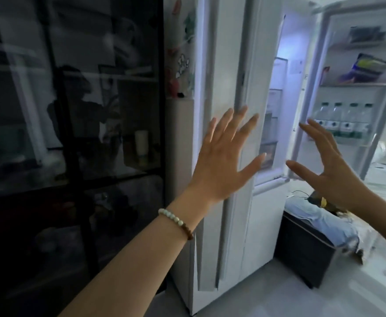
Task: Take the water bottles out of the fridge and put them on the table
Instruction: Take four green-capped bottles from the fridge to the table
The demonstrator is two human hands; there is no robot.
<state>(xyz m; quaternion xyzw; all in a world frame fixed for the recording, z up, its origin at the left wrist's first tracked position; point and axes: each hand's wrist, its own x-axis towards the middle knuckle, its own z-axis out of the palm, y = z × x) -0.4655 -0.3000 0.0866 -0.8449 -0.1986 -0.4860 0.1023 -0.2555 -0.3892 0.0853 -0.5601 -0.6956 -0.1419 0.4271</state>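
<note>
The fridge [228,92] is a white unit standing upright next to a dark glass-fronted cabinet [73,99]. Its right door [356,92] is swung open and the lit interior shows through the narrow gap between that door and the closed left door.

Four water bottles [341,121] stand upright in a row on the lower shelf of the open door, touching or nearly touching one another, with clear bodies, labels at mid height and light caps. On the door shelf above them lies a blue and yellow packet [368,67], tilted; a further dark item sits on the top shelf, too blurred to identify.

The left hand [224,165] is raised in front of the closed left door, palm toward it, fingers spread and extended; it grasps nothing. Contact with the door surface cannot be determined. A beaded bracelet [177,221] is worn on the left wrist.

The right hand [331,172] is raised before the inner edge of the open door, fingers extended and apart, released, holding nothing. Its fingertips overlap the left end of the bottle row in the view; contact cannot be determined.

Below the open door stands a dark low box [301,255] covered with a light blue cloth [324,220]
</note>
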